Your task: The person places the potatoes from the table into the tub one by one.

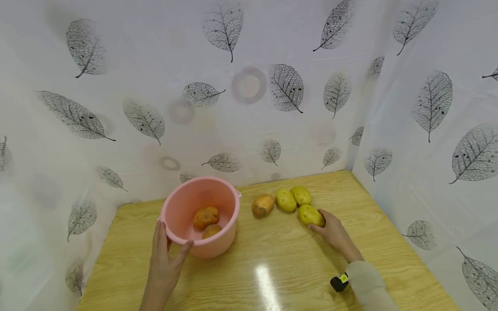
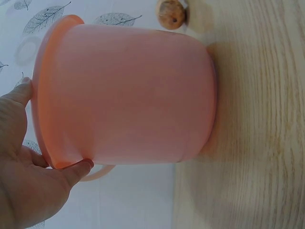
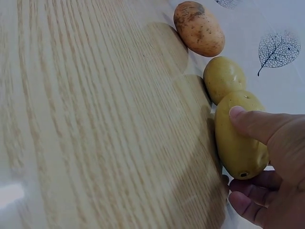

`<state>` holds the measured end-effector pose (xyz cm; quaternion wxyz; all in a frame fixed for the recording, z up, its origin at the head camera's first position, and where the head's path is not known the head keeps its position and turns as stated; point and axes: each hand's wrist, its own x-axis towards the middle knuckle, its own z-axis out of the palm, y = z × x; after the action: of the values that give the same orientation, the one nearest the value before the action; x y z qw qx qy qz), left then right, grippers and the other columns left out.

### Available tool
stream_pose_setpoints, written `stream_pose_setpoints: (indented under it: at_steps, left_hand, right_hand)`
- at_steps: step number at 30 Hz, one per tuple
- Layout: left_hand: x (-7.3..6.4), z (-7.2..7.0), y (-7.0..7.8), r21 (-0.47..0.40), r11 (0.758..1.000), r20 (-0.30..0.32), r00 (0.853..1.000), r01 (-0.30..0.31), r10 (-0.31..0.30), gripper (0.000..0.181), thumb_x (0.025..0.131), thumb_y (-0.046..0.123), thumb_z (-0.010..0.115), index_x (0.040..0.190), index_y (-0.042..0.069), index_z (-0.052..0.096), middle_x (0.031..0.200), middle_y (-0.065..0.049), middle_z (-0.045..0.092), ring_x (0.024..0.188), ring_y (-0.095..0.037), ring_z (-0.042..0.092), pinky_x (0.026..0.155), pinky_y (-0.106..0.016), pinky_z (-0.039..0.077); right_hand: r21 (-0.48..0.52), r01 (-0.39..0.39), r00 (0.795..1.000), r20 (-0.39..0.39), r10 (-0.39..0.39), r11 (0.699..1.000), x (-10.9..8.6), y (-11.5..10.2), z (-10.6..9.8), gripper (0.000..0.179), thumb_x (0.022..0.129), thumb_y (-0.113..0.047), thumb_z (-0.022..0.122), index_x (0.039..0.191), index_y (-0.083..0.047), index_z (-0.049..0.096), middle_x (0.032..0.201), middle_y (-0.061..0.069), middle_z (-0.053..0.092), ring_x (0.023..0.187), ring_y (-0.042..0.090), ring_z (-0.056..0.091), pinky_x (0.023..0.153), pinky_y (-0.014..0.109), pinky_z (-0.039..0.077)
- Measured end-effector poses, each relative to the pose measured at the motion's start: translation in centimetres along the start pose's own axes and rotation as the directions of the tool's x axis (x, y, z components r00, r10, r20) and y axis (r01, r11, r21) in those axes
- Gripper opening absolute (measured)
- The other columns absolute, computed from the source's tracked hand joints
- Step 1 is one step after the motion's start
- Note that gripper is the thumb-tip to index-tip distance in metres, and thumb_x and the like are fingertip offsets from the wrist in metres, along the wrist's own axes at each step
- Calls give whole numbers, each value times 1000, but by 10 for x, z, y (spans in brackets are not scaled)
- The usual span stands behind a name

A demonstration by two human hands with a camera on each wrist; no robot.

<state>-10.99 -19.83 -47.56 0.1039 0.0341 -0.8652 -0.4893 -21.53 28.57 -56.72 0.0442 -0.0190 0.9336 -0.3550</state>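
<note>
A pink bucket (image 1: 218, 249) stands upright on the table's left half, with two brown potatoes (image 1: 206, 217) inside. My left hand (image 1: 164, 263) holds its rim at the near left side; the left wrist view shows thumb and fingers at the bucket's edge (image 2: 45, 114). Right of the bucket lies a brown potato (image 1: 263, 205) with a darker patch. Beside it are two yellow-green potatoes, one in front (image 1: 285, 200) and one behind (image 1: 301, 195). My right hand (image 1: 335, 233) grips a third yellow-green potato (image 3: 240, 138), thumb on its side and fingers partly hidden under it.
The wood-grain table (image 1: 249, 280) carries everything. A white sheet with leaf prints (image 1: 249, 129) hangs behind and at both sides, close to the table edges. A small black item with a yellow-green mark (image 1: 339, 283) sits by my right wrist.
</note>
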Motion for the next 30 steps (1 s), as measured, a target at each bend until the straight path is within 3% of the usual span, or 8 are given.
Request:
stream_pose_setpoints:
  at_steps: [9,16,30]
  left_hand:
    - [-1,-1,3,7,1000,9,1000,4,-4,103,100,31,72,166,9,-3,171,-18,-4,151,-44,25,111,-7,24]
    - [0,0,1,16,1000,6,1000,15,-15,103,100,33,72,166,10,-4,172,-17,-4,151,-43,25,101,3,20]
    - [0,1,0,22,1000,2,1000,7,-7,103,100,33,71,166,10,-3,172,-16,-4,151,-43,26,100,4,20]
  right_hand:
    - [-18,43,999,-31,-44,999,-2,0,1,78,99,-32,73,151,15,37,149,37,44,138,53,42,116,65,35]
    - [-21,59,997,-57,-60,998,-4,1,3,78,98,-33,73,151,13,39,148,36,47,137,52,44,115,65,37]
    - [44,70,994,-93,-65,997,-6,4,6,80,97,-42,73,151,9,43,146,32,51,134,49,49,111,64,42]
